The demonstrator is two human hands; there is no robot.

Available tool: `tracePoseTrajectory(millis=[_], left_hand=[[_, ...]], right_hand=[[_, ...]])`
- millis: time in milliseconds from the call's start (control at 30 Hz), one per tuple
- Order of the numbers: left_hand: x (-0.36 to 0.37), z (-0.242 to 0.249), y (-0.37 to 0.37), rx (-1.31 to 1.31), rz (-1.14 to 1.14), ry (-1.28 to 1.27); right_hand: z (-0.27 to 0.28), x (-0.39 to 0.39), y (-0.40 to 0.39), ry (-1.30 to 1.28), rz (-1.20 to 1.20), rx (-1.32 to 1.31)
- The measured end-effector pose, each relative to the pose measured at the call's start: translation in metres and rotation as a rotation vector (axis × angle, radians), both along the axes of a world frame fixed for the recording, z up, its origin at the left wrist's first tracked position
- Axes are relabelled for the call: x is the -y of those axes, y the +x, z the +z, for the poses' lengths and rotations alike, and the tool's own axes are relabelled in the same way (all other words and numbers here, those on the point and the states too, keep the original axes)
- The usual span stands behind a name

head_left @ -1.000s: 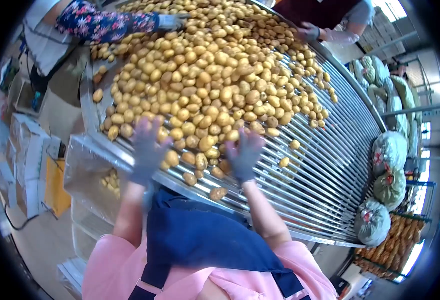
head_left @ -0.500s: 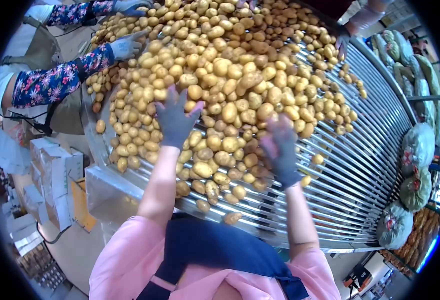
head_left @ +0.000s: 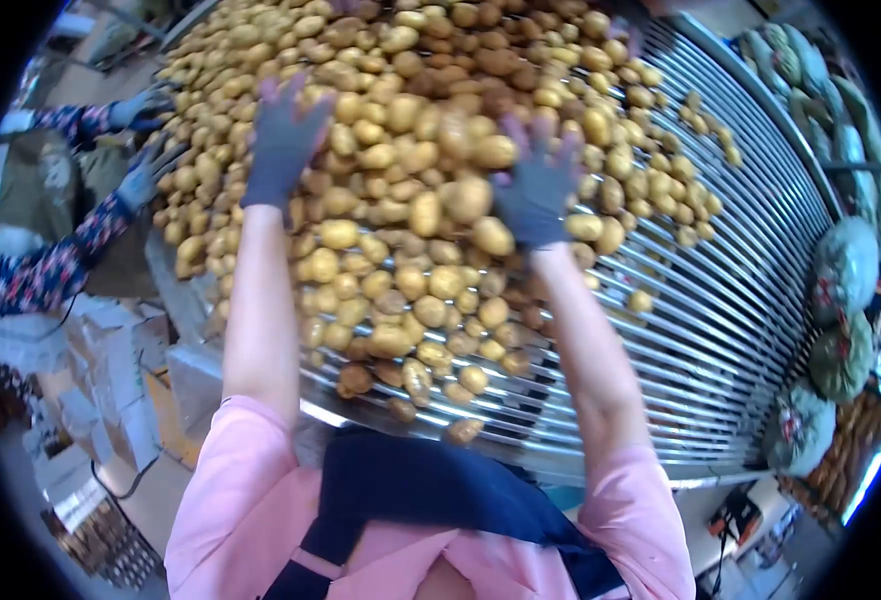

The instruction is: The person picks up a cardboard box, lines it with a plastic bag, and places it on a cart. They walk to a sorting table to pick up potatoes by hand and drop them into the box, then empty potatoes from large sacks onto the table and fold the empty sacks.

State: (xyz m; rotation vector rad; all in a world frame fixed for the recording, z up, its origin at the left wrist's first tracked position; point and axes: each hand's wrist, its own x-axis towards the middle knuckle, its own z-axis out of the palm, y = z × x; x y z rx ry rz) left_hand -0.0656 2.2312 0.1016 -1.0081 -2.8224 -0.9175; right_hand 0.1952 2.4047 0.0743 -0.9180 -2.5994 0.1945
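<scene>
A broad heap of yellow-brown potatoes (head_left: 425, 213) covers much of a metal roller table (head_left: 706, 330). My left hand (head_left: 287, 148), in a grey glove with purplish fingertips, lies over the heap's left side with its fingers spread. In a matching glove, my right hand (head_left: 539, 195) rests among potatoes right of the middle, fingers apart and pointing away from me. Potatoes touch its left side, but it grips none that I can see. Motion blurs the hands and some potatoes between them. Near my body, a few potatoes lie loosely spaced on the rollers.
At the left, a co-worker's gloved hand (head_left: 141, 180) reaches the heap's edge. Another person's hand shows partly at the top right. Filled bags (head_left: 801, 430) line the table's right side. White boxes (head_left: 121, 385) stand on the floor at the left.
Both my hands have moved farther forward over the heap, the left one also leftward. Potatoes between them have shifted. The co-worker's arms at the left appear farther out in view.
</scene>
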Motion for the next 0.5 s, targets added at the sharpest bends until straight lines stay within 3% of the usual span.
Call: tracePoseTrajectory(millis=[67,133,167,233,267,333,400,433,500], left_hand=[[-0.051,0.037,0.066,0.146,-0.258,-0.048],[-0.076,0.032,0.102,0.067,-0.417,-0.27],[-0.074,0.025,0.106,0.061,-0.416,-0.27],[-0.068,0.011,0.107,-0.118,-0.253,-0.24],[-0.058,0.011,0.106,-0.119,-0.251,-0.242],[-0.022,0.009,0.091,-0.36,-0.096,-0.352],[0.015,-0.007,0.048,-0.223,-0.186,-0.155],[0.032,-0.009,0.042,-0.139,-0.072,-0.103],[0.084,-0.043,0.008,-0.106,0.002,-0.215]], right_hand=[[0.004,0.025,-0.01,-0.055,0.029,-0.025],[-0.007,0.054,-0.007,-0.065,0.123,-0.165],[0.008,0.073,0.004,-0.075,0.165,-0.056],[0.017,0.101,0.019,-0.149,0.293,0.128],[0.017,0.117,0.033,-0.131,0.339,0.079],[0.035,0.138,0.056,-0.271,0.389,0.072],[0.036,0.142,0.074,-0.332,0.45,0.017],[0.037,0.139,0.082,-0.395,0.511,-0.028],[0.038,0.119,0.092,-0.579,0.473,-0.154]])
